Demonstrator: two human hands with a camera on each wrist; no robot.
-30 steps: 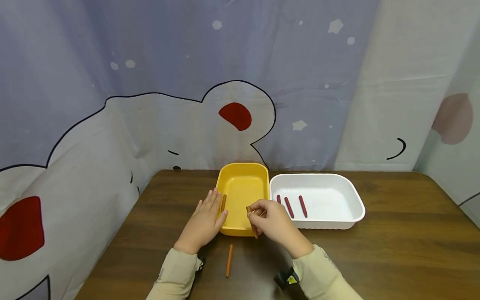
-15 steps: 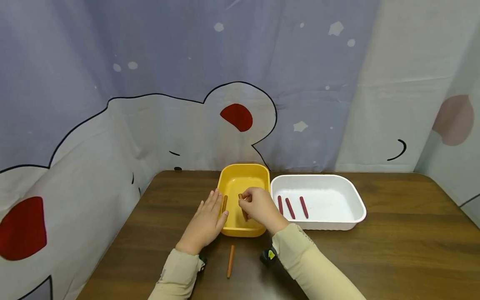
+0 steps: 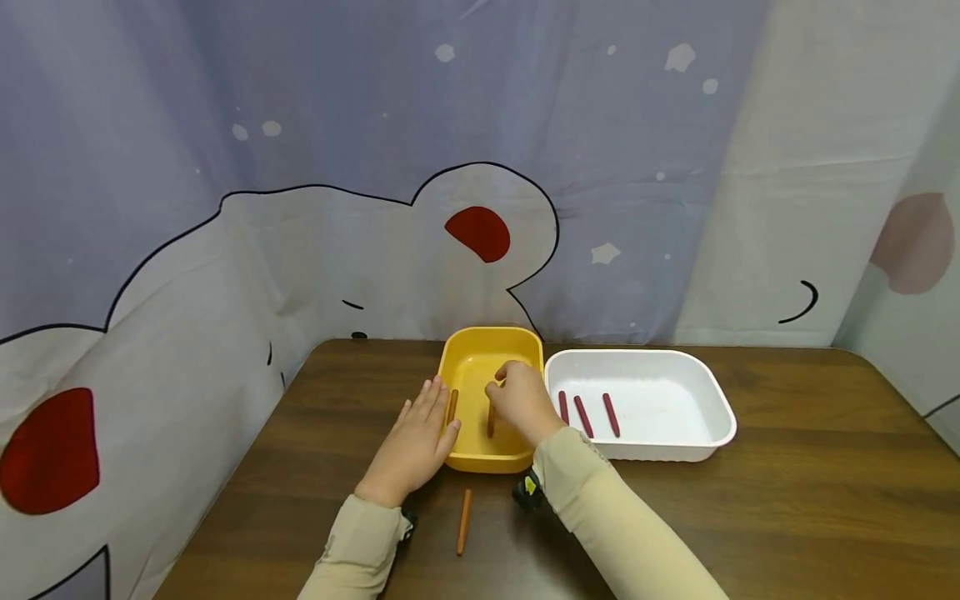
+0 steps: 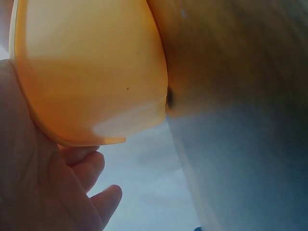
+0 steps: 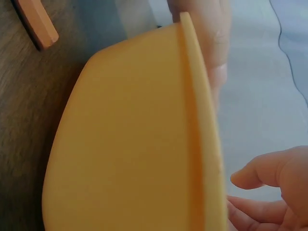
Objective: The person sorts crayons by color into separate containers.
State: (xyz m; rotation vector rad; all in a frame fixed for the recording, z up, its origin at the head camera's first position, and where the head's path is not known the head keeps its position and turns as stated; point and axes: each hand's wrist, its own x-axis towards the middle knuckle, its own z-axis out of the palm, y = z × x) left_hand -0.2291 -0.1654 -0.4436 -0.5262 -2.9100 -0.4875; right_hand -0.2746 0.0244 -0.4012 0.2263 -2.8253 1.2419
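Observation:
My left hand [image 3: 408, 446] rests with straight fingers along the left rim of a yellow tray [image 3: 491, 463]. In the left wrist view its fingers [image 4: 89, 171] show beside the tray's end. Above the tray's right side is my right hand [image 3: 521, 404], its thumb and fingers apart in the right wrist view with nothing seen between them. Under that hand a brown crayon-like stick [image 3: 491, 423] lies in the tray. Another brown stick [image 3: 453, 406] lies along the tray's left wall by the left fingertips. A third, orange-brown stick [image 3: 464, 522] lies on the table in front.
A white tray [image 3: 716, 429] stands right beside the yellow one, with dark red sticks [image 3: 611, 415] lying at its left. Both trays are on a brown wooden table [image 3: 810, 500]. A patterned cloth [image 3: 615, 167] hangs behind the table's far edge.
My right hand carried the brown stick from the yellow tray's near rim into the tray and let go of it, then drew slightly up and away. The left hand stayed at the rim.

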